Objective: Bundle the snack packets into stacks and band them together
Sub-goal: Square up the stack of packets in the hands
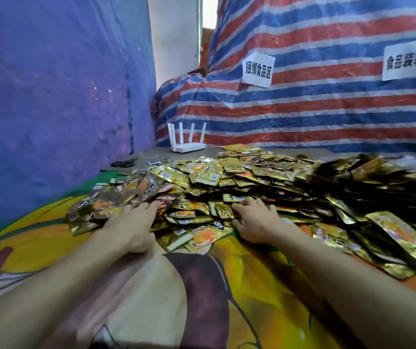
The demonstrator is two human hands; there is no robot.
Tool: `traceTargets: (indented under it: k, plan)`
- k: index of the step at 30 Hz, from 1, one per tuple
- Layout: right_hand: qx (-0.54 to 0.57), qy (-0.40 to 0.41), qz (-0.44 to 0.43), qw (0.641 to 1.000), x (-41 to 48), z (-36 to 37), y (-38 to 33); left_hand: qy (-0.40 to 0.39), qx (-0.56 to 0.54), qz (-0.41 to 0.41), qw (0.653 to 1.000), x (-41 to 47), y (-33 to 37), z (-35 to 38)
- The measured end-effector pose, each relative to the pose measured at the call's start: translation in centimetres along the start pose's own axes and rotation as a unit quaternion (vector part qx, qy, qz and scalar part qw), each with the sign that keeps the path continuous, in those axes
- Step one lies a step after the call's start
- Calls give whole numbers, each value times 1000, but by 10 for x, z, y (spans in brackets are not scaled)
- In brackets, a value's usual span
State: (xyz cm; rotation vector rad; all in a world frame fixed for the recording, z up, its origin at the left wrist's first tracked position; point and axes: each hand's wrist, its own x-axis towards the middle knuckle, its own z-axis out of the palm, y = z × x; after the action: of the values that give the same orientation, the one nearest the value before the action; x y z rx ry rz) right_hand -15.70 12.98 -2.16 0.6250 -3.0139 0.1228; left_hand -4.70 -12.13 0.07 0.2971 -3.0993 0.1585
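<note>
A wide heap of gold and black snack packets [239,177] covers the middle and right of the table. My left hand [132,222] lies on the heap's near left edge, fingers stretched forward over the packets. My right hand [254,219] rests on the near edge a little to the right, fingers spread and slightly bent on several gold packets. Neither hand visibly lifts a packet. A gold and orange packet [203,236] lies flat between the two hands.
A colourful printed cloth [38,250] covers the table in front. Black scissors [123,162] and a loose band [149,155] lie at the back left, near a white router [188,144]. Blue sheeting stands at the left, a striped tarp [302,109] behind.
</note>
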Motion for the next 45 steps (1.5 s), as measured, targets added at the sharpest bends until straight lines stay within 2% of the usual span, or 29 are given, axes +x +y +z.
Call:
traceTargets:
  k: [4, 6, 11, 13, 15, 19, 26, 28, 33, 38, 41, 42, 45]
  plan:
    - [115, -50, 28, 992, 0, -1, 4, 115, -32, 26, 993, 1, 0, 3]
    - [118, -35, 30, 992, -1, 2, 4, 158, -88, 27, 983, 2, -1, 2]
    - [46, 75, 33, 996, -4, 14, 0, 176, -197, 9, 964, 7, 1, -1]
    - [2, 129, 26, 991, -4, 14, -1, 195, -235, 10, 952, 9, 3, 2]
    - [4, 194, 26, 981, -5, 13, -2, 223, -251, 29, 942, 8, 5, 5]
    - [62, 298, 56, 951, -8, 4, 1, 252, -267, 51, 929, 5, 11, 6]
    - [251, 383, 74, 886, -13, -6, 10, 243, -324, 87, 910, 11, 25, -13]
    - [307, 382, 73, 868, -14, -7, 11, 222, -367, 91, 899, 17, 29, -21]
    - [377, 378, 58, 844, -14, -4, 10, 211, -492, 45, 844, 29, 47, -42]
    - [444, 379, 93, 806, -9, -1, 12, 192, -537, -9, 822, 40, 66, -47]
    - [489, 369, 139, 778, -6, -2, 16, 161, -643, -61, 746, 48, 78, -41]
    - [501, 355, 149, 775, -4, -2, 17, 157, -661, -73, 730, 52, 82, -37]
    - [543, 290, 150, 774, -1, 3, 15, 177, -643, -88, 740, 61, 95, -28]
